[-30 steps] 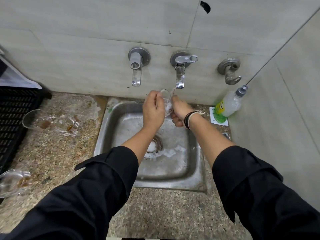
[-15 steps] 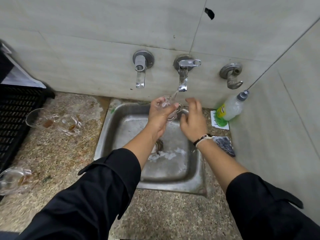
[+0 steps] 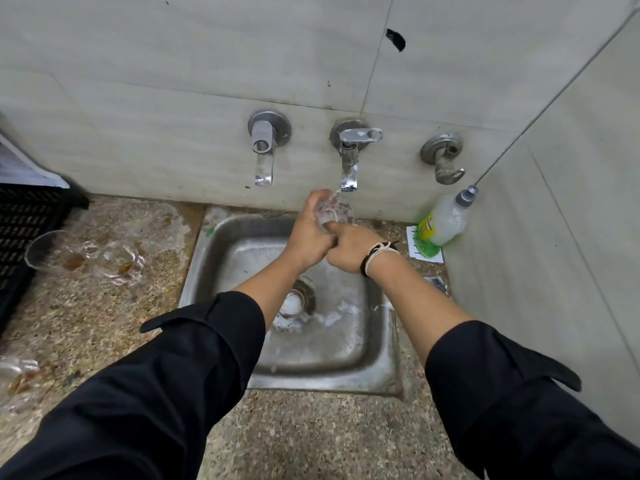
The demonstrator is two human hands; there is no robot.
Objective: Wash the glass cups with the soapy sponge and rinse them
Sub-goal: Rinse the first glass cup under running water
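A clear glass cup (image 3: 334, 211) sits just above the middle of the frame, held under the middle tap (image 3: 349, 157), whose thin stream of water falls into it. The left hand (image 3: 310, 237) wraps around the cup from the left, fingers curled on its wall. The right hand (image 3: 349, 249) is pressed against the left from the right, its index finger stretched up to the cup's rim; whether the remaining fingers grasp anything cannot be told. A dark and white band circles the right wrist.

Below both hands lies the steel sink (image 3: 377, 362), with foam around its drain (image 3: 298, 301). On the wall a second tap (image 3: 265, 147) hangs left of the running one, and a bare fitting (image 3: 445, 161) right of it.

At the right edge of the sink a soap bottle (image 3: 445, 220) leans against the side wall. On the speckled counter (image 3: 86, 317) at centre left lie two used cups (image 3: 86, 258) side by side with brown dregs, beside a black crate (image 3: 20, 233). A third cup (image 3: 17, 375) shows at the lower left edge.
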